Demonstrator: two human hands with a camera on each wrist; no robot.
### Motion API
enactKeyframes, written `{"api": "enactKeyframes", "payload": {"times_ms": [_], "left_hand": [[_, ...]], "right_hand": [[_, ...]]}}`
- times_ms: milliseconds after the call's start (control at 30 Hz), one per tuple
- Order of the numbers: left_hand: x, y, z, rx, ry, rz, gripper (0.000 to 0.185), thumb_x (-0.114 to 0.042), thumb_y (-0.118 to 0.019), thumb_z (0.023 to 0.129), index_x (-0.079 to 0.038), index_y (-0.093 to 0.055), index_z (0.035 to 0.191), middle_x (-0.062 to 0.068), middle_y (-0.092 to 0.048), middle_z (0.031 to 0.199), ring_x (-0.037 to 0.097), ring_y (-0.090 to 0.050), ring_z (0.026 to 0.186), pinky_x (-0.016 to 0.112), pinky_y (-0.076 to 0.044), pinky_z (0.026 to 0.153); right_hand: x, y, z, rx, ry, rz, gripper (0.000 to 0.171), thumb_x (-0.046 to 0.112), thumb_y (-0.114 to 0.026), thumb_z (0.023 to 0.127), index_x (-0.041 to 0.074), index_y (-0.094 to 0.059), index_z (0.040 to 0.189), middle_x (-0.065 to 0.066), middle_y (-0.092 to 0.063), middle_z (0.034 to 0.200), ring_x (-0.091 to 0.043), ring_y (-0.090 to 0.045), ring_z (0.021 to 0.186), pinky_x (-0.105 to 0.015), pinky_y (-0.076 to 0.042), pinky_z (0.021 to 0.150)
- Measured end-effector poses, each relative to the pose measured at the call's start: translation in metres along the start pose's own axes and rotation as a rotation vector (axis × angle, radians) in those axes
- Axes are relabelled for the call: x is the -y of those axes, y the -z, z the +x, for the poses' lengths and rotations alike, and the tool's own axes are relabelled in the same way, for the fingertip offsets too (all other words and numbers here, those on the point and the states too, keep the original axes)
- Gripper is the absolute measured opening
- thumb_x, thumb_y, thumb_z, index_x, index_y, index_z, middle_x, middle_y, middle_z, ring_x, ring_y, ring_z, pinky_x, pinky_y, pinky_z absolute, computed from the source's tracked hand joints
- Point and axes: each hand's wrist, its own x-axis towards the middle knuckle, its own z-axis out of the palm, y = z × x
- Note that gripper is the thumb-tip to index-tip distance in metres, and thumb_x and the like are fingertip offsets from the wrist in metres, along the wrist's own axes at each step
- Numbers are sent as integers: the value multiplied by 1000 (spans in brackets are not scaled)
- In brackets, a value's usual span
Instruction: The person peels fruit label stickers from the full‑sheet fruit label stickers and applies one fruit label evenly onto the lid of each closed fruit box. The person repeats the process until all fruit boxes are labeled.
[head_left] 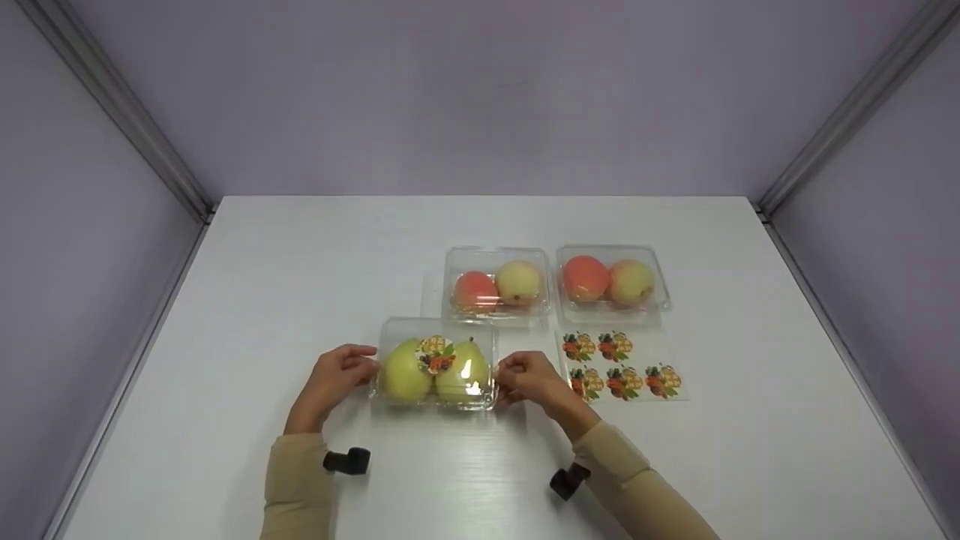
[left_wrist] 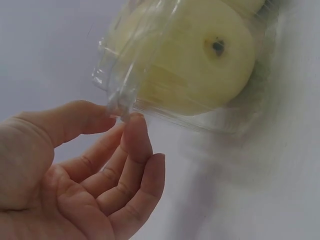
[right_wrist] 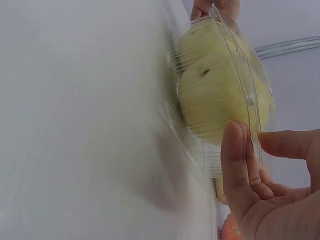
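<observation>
A clear plastic clamshell box (head_left: 396, 324) lies on the white table (head_left: 300, 270) and holds two yellow-green fruits (head_left: 406, 372). A round fruit sticker (head_left: 436, 353) sits on its lid. My left hand (head_left: 367, 364) is at the box's left edge. In the left wrist view the left hand (left_wrist: 121, 119) pinches the box's rim (left_wrist: 113, 89) between thumb and forefinger, next to a fruit (left_wrist: 200, 60). My right hand (head_left: 506, 373) is at the right edge. In the right wrist view the right hand (right_wrist: 249, 136) holds the box's rim (right_wrist: 246, 75), thumb on one side and fingers on the other.
Two more shut clear boxes (head_left: 496, 255) (head_left: 612, 251) with red and yellow fruit stand behind. A sheet of fruit stickers (head_left: 621, 366) lies to the right of my right hand. Grey walls enclose the table on three sides.
</observation>
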Motion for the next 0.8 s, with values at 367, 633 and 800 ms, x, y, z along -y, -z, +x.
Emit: {"api": "enactKeyframes", "payload": {"times_ms": [367, 633, 800], "left_hand": [[3, 2, -2, -74, -23, 42, 35, -19, -52, 97, -2, -56, 127, 17, -67, 115, 12, -64, 96, 31, -55, 89], [5, 8, -5, -101, -32, 62, 34, -18, -51, 98, 0, -55, 127, 18, -68, 111, 10, -63, 87, 26, -52, 81], [7, 10, -4, -118, -12, 42, 35, -20, -48, 100, 0, -56, 128, 15, -68, 111, 8, -58, 86, 19, -47, 75]], "right_hand": [[2, -14, 5, -28, -4, 21, 8, -1, -54, 88, -6, -59, 92, 2, -60, 66, -8, -61, 56, -30, -60, 60], [5, -24, 6, -13, 2, 22, 9, 0, -56, 88, -7, -59, 92, 2, -59, 65, -8, -60, 56, -28, -59, 60], [5, -29, 8, -20, 1, 28, 10, -1, -57, 87, -9, -60, 92, 2, -59, 64, -8, -60, 55, -29, -60, 60]]}}
